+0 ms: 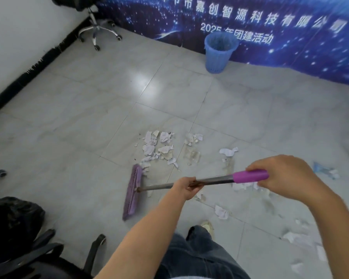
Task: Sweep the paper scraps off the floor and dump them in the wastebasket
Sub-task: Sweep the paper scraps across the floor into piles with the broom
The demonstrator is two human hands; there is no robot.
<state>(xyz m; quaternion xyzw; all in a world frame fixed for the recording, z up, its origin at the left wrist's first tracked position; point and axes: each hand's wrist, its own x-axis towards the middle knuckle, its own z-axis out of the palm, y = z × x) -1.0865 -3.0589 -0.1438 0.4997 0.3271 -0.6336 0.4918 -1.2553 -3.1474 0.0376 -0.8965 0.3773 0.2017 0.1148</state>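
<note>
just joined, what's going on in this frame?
A person is sweeping the floor with a broom. The left hand grips it midway along the metal shaft; the right hand grips the purple handle end. The broom head rests on the floor at the left edge of a pile of paper scraps. More scraps lie loose to the right and near the person's feet. The blue wastebasket stands upright by the banner, well apart from the pile.

floor (89,101) open toward wastebasket (220,53) | obstacles: office chair (98,29) far-left, black bag (12,222) near-left
</note>
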